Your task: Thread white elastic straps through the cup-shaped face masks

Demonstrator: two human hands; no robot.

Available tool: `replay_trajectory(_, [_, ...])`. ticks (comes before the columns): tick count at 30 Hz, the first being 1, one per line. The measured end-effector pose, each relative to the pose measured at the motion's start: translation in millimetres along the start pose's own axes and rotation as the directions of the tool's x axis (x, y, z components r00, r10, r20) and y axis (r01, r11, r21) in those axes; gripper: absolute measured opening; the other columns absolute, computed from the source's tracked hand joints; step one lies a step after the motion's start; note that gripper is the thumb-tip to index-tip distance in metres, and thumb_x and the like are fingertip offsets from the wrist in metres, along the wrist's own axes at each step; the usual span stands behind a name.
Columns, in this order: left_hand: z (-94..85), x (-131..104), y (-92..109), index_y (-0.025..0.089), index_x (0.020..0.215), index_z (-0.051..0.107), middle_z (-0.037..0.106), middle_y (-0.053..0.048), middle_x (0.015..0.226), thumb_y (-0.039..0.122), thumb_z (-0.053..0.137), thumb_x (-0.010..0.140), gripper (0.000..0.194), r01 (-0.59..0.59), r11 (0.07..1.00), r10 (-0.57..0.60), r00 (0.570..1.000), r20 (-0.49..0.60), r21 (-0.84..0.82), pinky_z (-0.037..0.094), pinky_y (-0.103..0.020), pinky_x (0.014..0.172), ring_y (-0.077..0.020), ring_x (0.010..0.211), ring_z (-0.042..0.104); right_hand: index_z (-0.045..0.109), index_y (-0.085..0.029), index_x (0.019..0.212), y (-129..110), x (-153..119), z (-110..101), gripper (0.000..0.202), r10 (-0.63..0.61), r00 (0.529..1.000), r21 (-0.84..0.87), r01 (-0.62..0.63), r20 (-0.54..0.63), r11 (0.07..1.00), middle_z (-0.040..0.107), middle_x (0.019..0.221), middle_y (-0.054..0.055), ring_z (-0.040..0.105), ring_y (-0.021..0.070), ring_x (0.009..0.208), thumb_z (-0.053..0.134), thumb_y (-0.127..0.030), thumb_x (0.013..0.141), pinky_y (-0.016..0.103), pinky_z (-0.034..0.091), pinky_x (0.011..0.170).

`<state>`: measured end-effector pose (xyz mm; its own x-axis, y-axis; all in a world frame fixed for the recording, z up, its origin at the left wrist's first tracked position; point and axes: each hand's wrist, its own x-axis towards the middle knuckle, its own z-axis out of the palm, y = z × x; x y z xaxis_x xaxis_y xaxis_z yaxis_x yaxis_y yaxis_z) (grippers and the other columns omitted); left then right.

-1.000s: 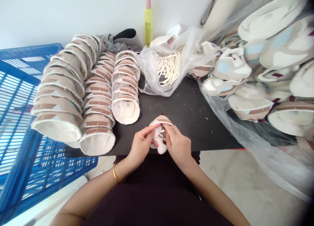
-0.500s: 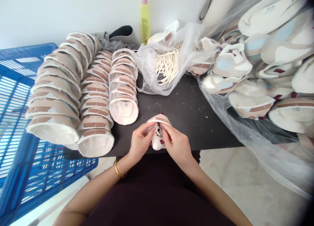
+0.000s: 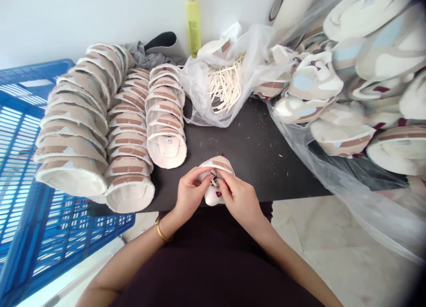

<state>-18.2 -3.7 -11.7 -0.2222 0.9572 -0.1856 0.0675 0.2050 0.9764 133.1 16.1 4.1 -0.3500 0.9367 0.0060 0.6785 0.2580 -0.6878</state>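
Observation:
A small cream and brown shoe upper [image 3: 217, 162] lies at the front edge of the black table, its white rounded end [image 3: 212, 198] towards me. My left hand [image 3: 192, 188] is closed in a pinch on its left side. From the right, my right hand [image 3: 240, 196] also pinches the upper, thumb and forefinger close to the left fingertips. Between the fingertips show pale crossing lace strips and a thin dark line, too small to make out. A dark red tab [image 3: 218, 194] sits below them. The fingers hide much of the upper's middle.
Rows of nested shoe uppers [image 3: 128, 168] stand on the left, beside a blue plastic basket [image 3: 23, 236]. Behind the hands, a clear bag [image 3: 196, 105] holds pale laces [image 3: 226, 87]. More uppers [image 3: 316, 78] are piled in plastic at right. A yellow bottle [image 3: 193, 29] stands at the wall.
Both hands stay on the shoe upper with only small finger shifts. The dark line between the fingertips shows more clearly now. The view has shifted slightly.

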Motion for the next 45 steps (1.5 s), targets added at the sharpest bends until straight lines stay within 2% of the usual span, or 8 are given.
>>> replay_trajectory(5, [2.2, 0.0, -1.1, 0.020, 0.088, 0.072, 0.070, -0.001, 0.086, 0.024, 0.069, 0.082, 0.008, 0.002, 1.000, -0.003, 0.999, -0.032, -0.023, 0.045, -0.021, 0.061, -0.0106, 0.065, 0.057, 0.062, -0.022, 0.129, 2.4, -3.5, 0.7, 0.037, -0.026, 0.999, -0.062, 0.024, -0.019, 0.998, 0.072, 0.120, 0.006, 0.073, 0.0221, 0.091, 0.041, -0.022, 0.099, 0.031, 0.055, 0.078])
replay_trajectory(10, [4.9, 0.1, -4.1, 0.020, 0.083, 0.061, 0.059, 0.004, 0.069, 0.026, 0.070, 0.081, 0.011, 0.044, 0.998, -0.046, 0.999, -0.030, -0.052, 0.039, -0.019, 0.051, -0.0078, 0.053, 0.049, 0.068, -0.020, 0.117, 2.1, 1.0, 9.9, 0.034, 0.005, 0.997, -0.171, -0.018, -0.076, 0.985, 0.076, 0.100, 0.006, 0.071, 0.0191, 0.072, 0.039, -0.021, 0.098, 0.027, 0.051, 0.065])
replay_trajectory(15, [6.2, 2.5, -3.7, 0.022, 0.110, 0.049, 0.064, 0.001, 0.089, 0.027, 0.073, 0.079, 0.040, 0.041, 0.984, -0.054, 0.996, -0.074, -0.171, 0.047, -0.020, 0.062, -0.0107, 0.069, 0.061, 0.066, -0.023, 0.122, 0.3, 3.5, 5.6, 0.034, 0.027, 0.999, -0.097, -0.031, -0.047, 0.995, 0.076, 0.105, 0.005, 0.072, 0.0196, 0.080, 0.043, -0.021, 0.097, 0.028, 0.052, 0.070])
replay_trajectory(19, [6.1, 8.2, -2.3, 0.020, 0.131, 0.043, 0.067, -0.005, 0.098, 0.028, 0.076, 0.078, 0.063, 0.108, 0.972, -0.117, 0.993, -0.033, -0.207, 0.051, -0.023, 0.072, -0.0150, 0.083, 0.066, 0.064, -0.024, 0.126, 0.7, 1.7, -0.7, 0.036, 0.022, 1.000, -0.034, -0.022, 0.007, 0.999, 0.075, 0.109, 0.004, 0.072, 0.0202, 0.084, 0.043, -0.020, 0.097, 0.031, 0.053, 0.076])
replay_trajectory(28, [6.6, 9.6, 1.4, 0.019, 0.122, 0.049, 0.068, -0.002, 0.092, 0.025, 0.078, 0.073, 0.057, 0.195, 0.924, -0.199, 0.980, 0.024, -0.329, 0.051, -0.023, 0.071, -0.0137, 0.078, 0.065, 0.064, -0.026, 0.126, 0.7, -0.6, 7.9, 0.037, 0.030, 0.999, -0.217, -0.035, -0.025, 0.975, 0.075, 0.110, 0.005, 0.072, 0.0213, 0.076, 0.042, -0.021, 0.097, 0.029, 0.050, 0.064])
replay_trajectory(33, [3.3, 14.3, 5.2, 0.019, 0.116, 0.051, 0.067, 0.001, 0.086, 0.028, 0.081, 0.070, 0.055, 0.256, 0.912, -0.253, 0.966, 0.053, -0.321, 0.043, -0.018, 0.051, -0.0079, 0.057, 0.056, 0.068, -0.023, 0.119, 1.7, 6.6, 11.5, 0.035, -0.016, 0.995, -0.087, 0.007, -0.103, 0.996, 0.075, 0.111, 0.005, 0.071, 0.0197, 0.084, 0.041, -0.020, 0.097, 0.029, 0.051, 0.072])
replay_trajectory(38, [-3.4, 21.5, 6.7, 0.019, 0.106, 0.056, 0.059, 0.005, 0.073, 0.033, 0.081, 0.070, 0.047, 0.324, 0.890, -0.302, 0.946, 0.120, -0.319, 0.027, -0.016, 0.036, -0.0037, 0.043, 0.043, 0.072, -0.019, 0.104, -0.8, 7.7, 12.7, 0.032, -0.030, 0.981, 0.028, 0.036, -0.192, 0.999, 0.075, 0.095, 0.006, 0.070, 0.0177, 0.079, 0.041, -0.020, 0.098, 0.027, 0.049, 0.070])
replay_trajectory(45, [-2.3, 23.0, 8.8, 0.018, 0.098, 0.061, 0.060, 0.003, 0.077, 0.026, 0.073, 0.071, 0.031, 0.314, 0.921, -0.305, 0.949, 0.076, -0.230, 0.031, -0.016, 0.040, -0.0057, 0.050, 0.047, 0.068, -0.024, 0.122, 1.7, 10.5, 2.5, 0.037, -0.079, 0.996, 0.024, 0.080, -0.037, 0.996, 0.075, 0.108, 0.003, 0.071, 0.0180, 0.091, 0.042, -0.017, 0.097, 0.028, 0.052, 0.080])
